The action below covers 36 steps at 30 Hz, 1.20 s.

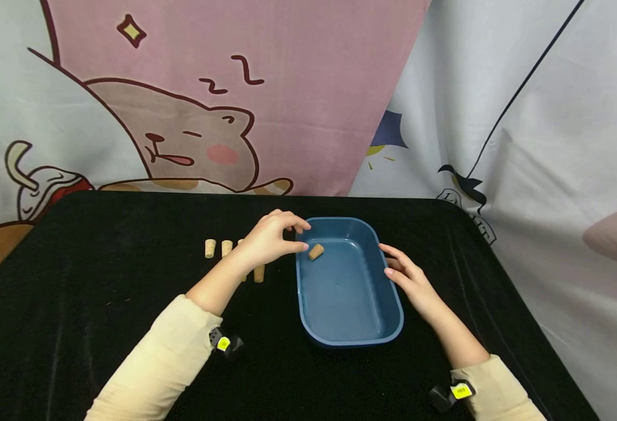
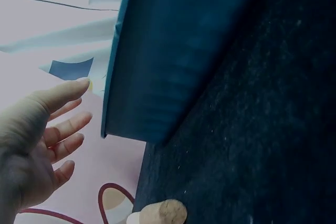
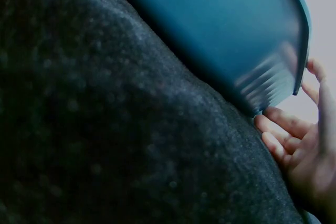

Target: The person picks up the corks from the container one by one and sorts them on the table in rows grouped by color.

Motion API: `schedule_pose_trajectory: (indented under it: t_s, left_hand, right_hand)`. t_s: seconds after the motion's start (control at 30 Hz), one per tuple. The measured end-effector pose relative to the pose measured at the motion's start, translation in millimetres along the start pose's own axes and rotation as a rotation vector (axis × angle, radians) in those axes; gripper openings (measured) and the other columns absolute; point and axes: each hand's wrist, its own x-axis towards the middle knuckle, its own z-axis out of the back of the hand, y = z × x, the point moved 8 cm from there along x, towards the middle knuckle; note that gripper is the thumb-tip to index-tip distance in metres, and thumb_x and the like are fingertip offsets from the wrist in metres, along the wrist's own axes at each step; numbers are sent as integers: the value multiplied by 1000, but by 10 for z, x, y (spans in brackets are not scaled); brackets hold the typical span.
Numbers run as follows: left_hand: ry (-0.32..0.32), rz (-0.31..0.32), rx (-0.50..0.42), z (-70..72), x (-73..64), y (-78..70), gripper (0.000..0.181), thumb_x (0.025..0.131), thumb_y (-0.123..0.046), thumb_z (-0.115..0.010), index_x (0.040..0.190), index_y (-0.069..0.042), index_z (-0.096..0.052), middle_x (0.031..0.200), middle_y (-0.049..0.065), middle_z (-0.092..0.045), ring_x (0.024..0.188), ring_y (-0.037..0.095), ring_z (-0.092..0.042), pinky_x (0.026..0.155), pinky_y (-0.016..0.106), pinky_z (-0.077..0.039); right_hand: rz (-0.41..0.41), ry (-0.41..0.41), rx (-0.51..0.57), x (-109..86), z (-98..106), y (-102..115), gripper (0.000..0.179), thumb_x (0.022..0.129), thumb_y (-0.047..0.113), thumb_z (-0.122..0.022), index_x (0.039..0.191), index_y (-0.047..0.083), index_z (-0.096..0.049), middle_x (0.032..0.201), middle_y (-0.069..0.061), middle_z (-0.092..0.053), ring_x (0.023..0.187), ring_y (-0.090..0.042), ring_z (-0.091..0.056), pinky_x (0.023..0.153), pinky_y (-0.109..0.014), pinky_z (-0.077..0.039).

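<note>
A blue plastic basin (image 1: 350, 342) stands on the black cloth. One cork stopper (image 1: 316, 252) lies inside it, near the far left corner. Over the basin's left rim hovers my left hand (image 1: 272, 238), thumb and fingers apart with nothing between them; the left wrist view shows the same hand (image 2: 39, 142) beside the basin wall (image 2: 157, 61). My right hand (image 1: 410, 283) touches the basin's right side with loosely bent fingers. In the right wrist view its fingertips (image 3: 268, 116) meet the outer wall near the bottom.
Several more corks stand left of the basin, among them one cork (image 1: 210, 248) and another (image 1: 258, 273); my left hand and wrist partly cover the group. Black cloth (image 1: 129, 351) covers the table. Behind it hangs a printed curtain (image 1: 308, 117).
</note>
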Motion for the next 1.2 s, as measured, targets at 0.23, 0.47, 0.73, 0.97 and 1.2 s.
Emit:
schedule_pose_trajectory:
  t_s: [0.23, 0.47, 0.73, 0.97, 1.2]
  left_hand:
    - [-3, -2, 60, -97, 101, 23, 36, 81, -21, -78, 114, -9, -69, 105, 2, -63, 101, 19, -47, 93, 43, -31]
    - [5, 24, 166, -143, 173, 54, 39, 81, -26, -79, 116, -12, -69, 114, 2, -60, 105, 19, -43, 90, 42, -30]
    - [29, 35, 278, -190, 256, 47, 44, 77, -31, -81, 118, -16, -69, 116, 3, -52, 108, 21, -39, 90, 43, -29]
    - [86, 58, 361, -280, 345, 66, 45, 75, -35, -82, 117, -21, -70, 114, 3, -45, 107, 22, -34, 88, 41, -28]
    - [130, 58, 459, -359, 416, 55, 45, 73, -41, -82, 114, -25, -71, 114, 4, -43, 107, 22, -33, 88, 40, -27]
  right_hand:
    - [11, 8, 4, -5, -3, 12, 48, 100, 13, -46, 147, 8, -33, 129, -30, -50, 104, -16, -60, 82, -34, -51]
    - [7, 7, -2, -1, -5, 10, 49, 100, 14, -46, 147, 9, -34, 130, -29, -50, 105, -16, -60, 83, -34, -50]
    - [-7, 8, -6, -1, -2, -3, 50, 100, 15, -47, 148, 11, -33, 130, -29, -50, 104, -17, -60, 82, -35, -51]
    - [4, 16, 3, 5, 6, -23, 49, 101, 14, -46, 148, 10, -33, 130, -29, -49, 104, -16, -60, 82, -35, -51]
    - [1, 17, -5, 2, 13, -27, 49, 101, 15, -46, 148, 11, -33, 130, -28, -50, 105, -17, -60, 83, -36, -50]
